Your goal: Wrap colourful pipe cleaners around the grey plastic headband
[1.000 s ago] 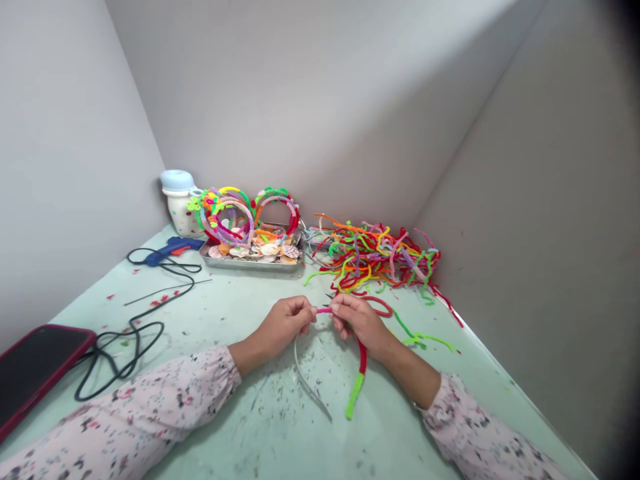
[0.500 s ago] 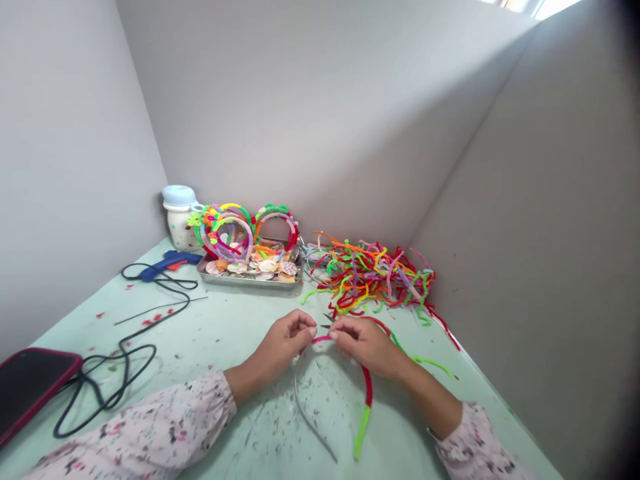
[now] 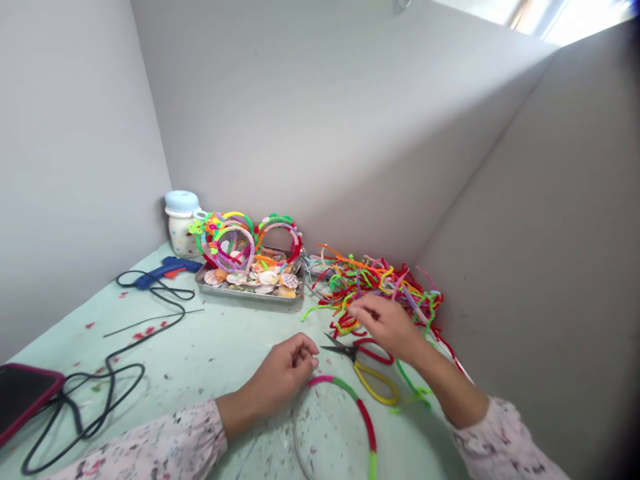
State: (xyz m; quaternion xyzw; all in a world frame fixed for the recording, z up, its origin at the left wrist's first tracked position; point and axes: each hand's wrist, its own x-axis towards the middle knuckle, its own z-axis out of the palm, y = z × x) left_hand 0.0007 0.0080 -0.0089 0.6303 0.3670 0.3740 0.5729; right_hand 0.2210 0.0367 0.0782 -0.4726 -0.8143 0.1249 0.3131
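Observation:
My left hand is closed with curled fingers at the upper left of a headband. The headband is a thin metal hoop, bare on its left side and wrapped in pink, green, red and light green fuzzy stems on the top and right. Over the near edge of a heap of coloured pipe cleaners is my right hand, fingers bent together; what they hold, if anything, is hidden. Between the hands lie scissors with one red and one yellow handle, blades pointing left.
A metal tray of seashells stands at the back, with finished colourful headbands on it. Left of it are a white jar with a blue lid and a blue glue gun. A black cable and a phone lie left.
My right hand has left the headband and moved up to the pipe cleaner heap, uncovering the scissors. The headband now sits lower in view, with my left hand still at it.

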